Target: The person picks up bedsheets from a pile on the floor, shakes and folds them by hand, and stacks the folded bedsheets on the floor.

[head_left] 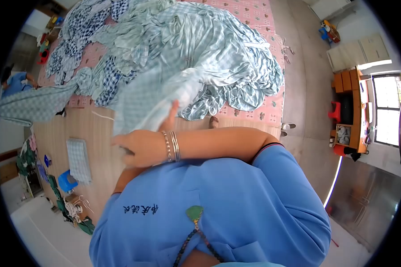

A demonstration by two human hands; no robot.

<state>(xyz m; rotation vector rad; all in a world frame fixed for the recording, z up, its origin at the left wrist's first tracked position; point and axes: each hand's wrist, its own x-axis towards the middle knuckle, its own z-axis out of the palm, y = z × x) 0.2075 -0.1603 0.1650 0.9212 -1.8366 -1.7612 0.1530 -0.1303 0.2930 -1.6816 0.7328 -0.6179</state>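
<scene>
Two blurred hands, the left hand (pixel 170 118) part-hidden behind the wrist of the right hand (pixel 141 149), meet checked cloth (pixel 142 98) above the near edge of the pink sheet (pixel 265 114); I cannot tell whether fingers clamp it.

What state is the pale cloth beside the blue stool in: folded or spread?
Folded: the cloth lies as a flat, neat rectangle with straight edges, unlike the rumpled pile.

Sheet (pixel 142 95) at the right hand (pixel 142 149): pale aqua-and-white check
Heaped cloth (pixel 223 49) beyond the hand: mint green, whitish checks
Gingham (pixel 70 54) beyond, left of the hand: navy-and-white
Printed spread (pixel 250 115) beyond the hand: pink, small dark motifs
</scene>
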